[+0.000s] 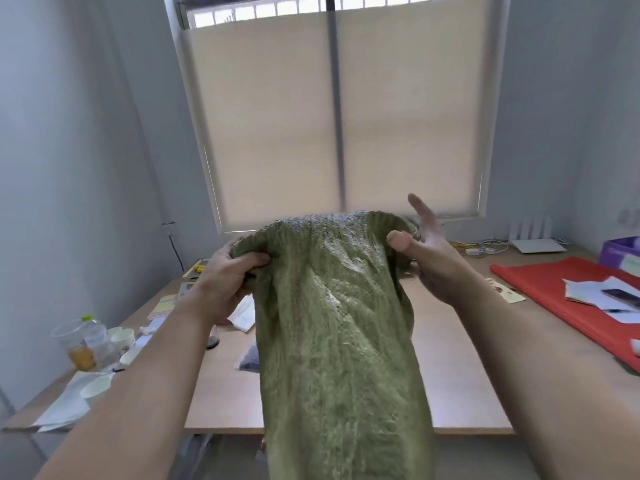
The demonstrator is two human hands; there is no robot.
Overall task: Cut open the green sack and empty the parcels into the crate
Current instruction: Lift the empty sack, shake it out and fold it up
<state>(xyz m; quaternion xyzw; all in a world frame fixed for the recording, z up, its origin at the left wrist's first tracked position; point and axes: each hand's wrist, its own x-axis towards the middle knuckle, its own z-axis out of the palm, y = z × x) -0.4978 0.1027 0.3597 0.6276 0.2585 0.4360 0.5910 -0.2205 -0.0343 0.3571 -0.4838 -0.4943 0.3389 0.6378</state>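
Observation:
The green woven sack [332, 323] hangs in front of me, raised above the table and reaching down past the table's front edge out of view. My left hand [230, 271] grips a bunched top corner of the sack. My right hand [427, 251] is at the sack's other top corner with fingers straight and spread; its thumb lies against the sack's edge. No crate and no cutting tool show in the frame. A dark parcel [251, 358] lies on the table behind the sack, partly hidden.
A wooden table [457, 358] stretches ahead. Bottles and paper cups [100, 341] crowd its left edge. A red sheet [568, 306] with papers and a phone [621, 296] lies at right. A router [536, 244] and cables sit by the blinded window.

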